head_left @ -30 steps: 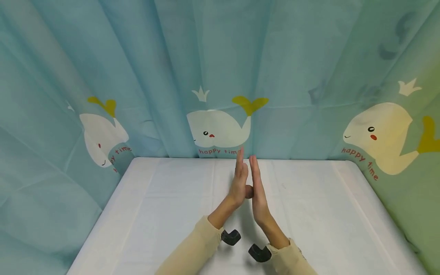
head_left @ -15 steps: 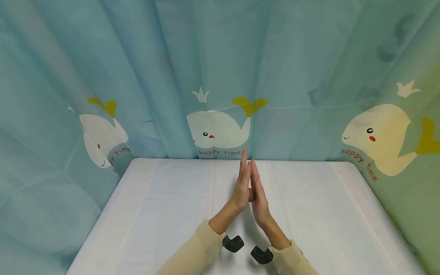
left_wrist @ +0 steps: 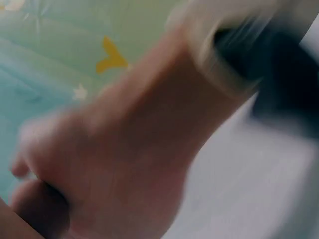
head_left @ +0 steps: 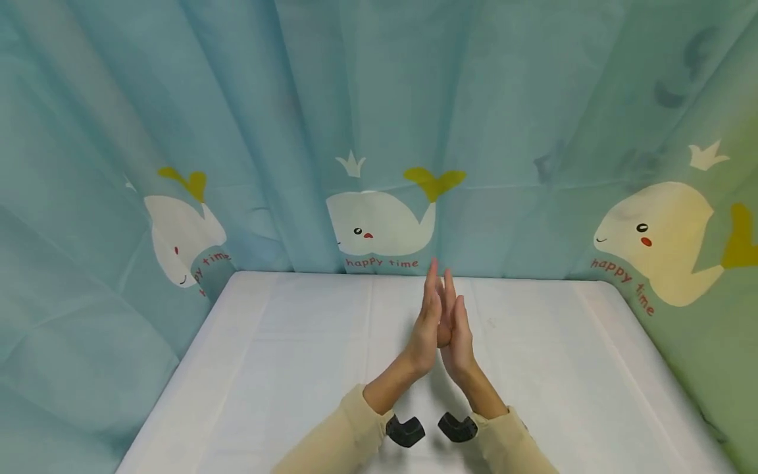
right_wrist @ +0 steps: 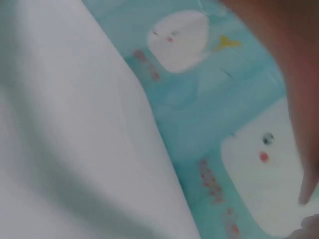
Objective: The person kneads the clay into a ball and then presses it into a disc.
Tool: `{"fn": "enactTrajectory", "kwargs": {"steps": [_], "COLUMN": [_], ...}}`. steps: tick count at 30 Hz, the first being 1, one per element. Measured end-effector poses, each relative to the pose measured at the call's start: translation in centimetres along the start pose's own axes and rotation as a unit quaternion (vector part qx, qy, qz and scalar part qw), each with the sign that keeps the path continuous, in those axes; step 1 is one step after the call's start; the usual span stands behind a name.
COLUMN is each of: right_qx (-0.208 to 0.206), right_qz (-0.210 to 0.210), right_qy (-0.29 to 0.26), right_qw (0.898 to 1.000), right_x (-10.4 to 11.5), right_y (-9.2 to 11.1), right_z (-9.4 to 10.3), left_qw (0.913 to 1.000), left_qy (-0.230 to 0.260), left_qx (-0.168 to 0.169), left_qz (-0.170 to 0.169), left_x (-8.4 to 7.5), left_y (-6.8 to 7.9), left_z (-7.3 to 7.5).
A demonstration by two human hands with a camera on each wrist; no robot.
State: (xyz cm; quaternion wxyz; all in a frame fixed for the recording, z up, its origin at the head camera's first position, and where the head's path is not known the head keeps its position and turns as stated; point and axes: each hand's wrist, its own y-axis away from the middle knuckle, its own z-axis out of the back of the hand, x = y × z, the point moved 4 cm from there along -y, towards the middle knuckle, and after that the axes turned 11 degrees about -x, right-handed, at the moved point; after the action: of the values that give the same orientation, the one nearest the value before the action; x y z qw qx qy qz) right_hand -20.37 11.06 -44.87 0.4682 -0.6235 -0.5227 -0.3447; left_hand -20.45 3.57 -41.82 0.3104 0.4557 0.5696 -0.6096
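In the head view both hands stand palm to palm above the white table, fingers straight and aimed at the curtain. Between the palms sits a small brown ball (head_left: 443,336), partly hidden by both hands. My left hand (head_left: 424,336) presses it from the left. On the other side, my right hand (head_left: 459,339) faces it, with a gap between its thumb and fingers. The left wrist view is blurred; there the ball (left_wrist: 41,209) shows dark beneath the right hand's palm (left_wrist: 124,174). In the right wrist view, part of a hand (right_wrist: 294,64) lines the right edge.
The white table (head_left: 308,355) reaches back to a blue-green curtain (head_left: 509,131) printed with whales, which also hangs along both sides. A black wrist device (head_left: 405,431) sits at the left cuff, close to another black device (head_left: 458,428) at the right cuff.
Both hands have shifted slightly right, the ball staying between the palms. The right hand has turned, and its thumb now stands apart from its fingers.
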Motion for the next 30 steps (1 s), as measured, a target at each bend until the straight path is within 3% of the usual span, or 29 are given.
{"fn": "enactTrajectory", "kwargs": {"steps": [4,8,10,14,18,22,26,30], "right_qx": [0.019,-0.001,-0.016,-0.016,0.019,0.027,0.001,-0.023], "right_qz": [0.019,0.043,0.031,-0.032,-0.061,-0.012,0.052,0.056], "right_qy": [-0.014,-0.01,-0.01,-0.028,-0.028,-0.006,0.026,0.054], "right_qw": [1.0,0.999,0.999,0.999,0.998,1.0,0.998,0.997], "right_x": [0.2,1.5,1.5,-0.2,-1.7,-0.6,1.5,1.6], "right_y": [1.6,1.3,0.4,-0.8,0.5,2.1,1.4,-0.8], "right_z": [-1.4,-1.3,-0.6,0.3,-0.5,-1.7,-1.4,0.0], "left_qw": [0.9986,0.9968,0.9968,0.9993,0.9987,0.9951,0.9988,0.9995], "left_qy": [-0.031,-0.075,-0.079,-0.036,-0.031,-0.058,-0.034,0.014], "left_qx": [-0.042,-0.026,-0.008,0.008,-0.032,-0.074,-0.034,0.002], "left_qz": [-0.005,0.005,0.006,0.005,-0.025,-0.03,0.012,0.029], "left_x": [1.1,2.5,2.6,1.3,0.5,1.9,3.3,2.6], "left_y": [-0.9,0.1,0.8,1.4,0.4,-0.7,0.0,1.3], "left_z": [1.3,1.2,0.8,0.1,0.8,2.0,1.4,0.1]}}
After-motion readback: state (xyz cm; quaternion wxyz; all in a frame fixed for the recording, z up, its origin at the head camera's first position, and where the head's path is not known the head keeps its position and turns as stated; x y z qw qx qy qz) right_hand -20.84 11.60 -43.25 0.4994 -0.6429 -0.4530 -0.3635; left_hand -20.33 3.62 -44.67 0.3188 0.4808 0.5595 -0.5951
